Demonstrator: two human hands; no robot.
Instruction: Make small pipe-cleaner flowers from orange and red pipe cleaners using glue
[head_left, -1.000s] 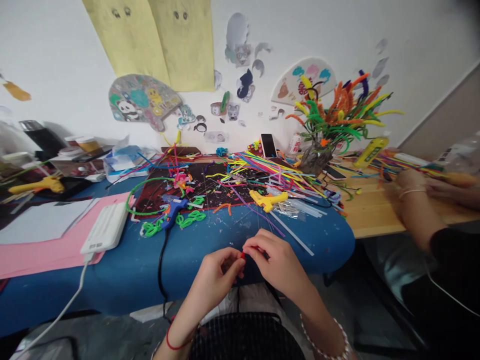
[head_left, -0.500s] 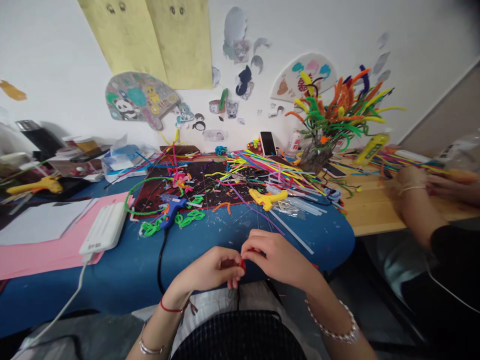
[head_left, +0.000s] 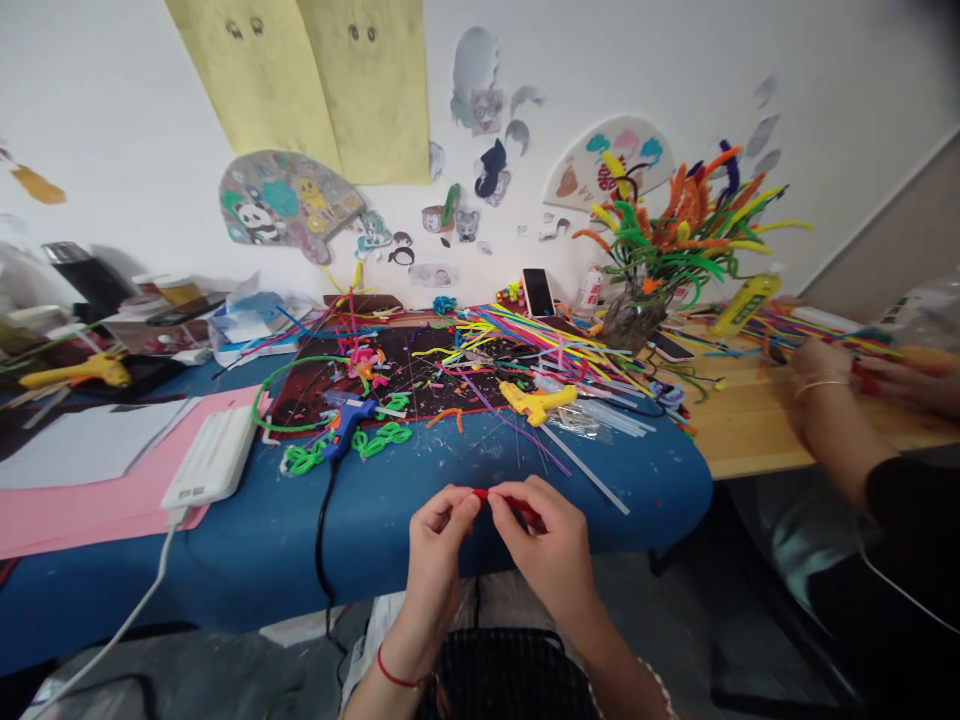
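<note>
Between my two hands, just over the front edge of the blue table, is a small red pipe cleaner. My left hand pinches one end of it between thumb and forefinger. The fingers of my right hand are closed on the other part, and more red shows behind them. Most of the pipe cleaner is hidden by my fingers. Beyond my hands lie a yellow glue gun and a blue glue gun with green pipe-cleaner loops beside it.
Many coloured pipe cleaners cover the dark mat. A vase of pipe-cleaner flowers stands at the back right. On the left lies a white power bank with a cable. A co-worker's hand is at the wooden table, right.
My hands have drawn level, fingertips facing each other, with a short red stretch between them. My left forearm has turned more upright. The co-worker's hands now show something red.
</note>
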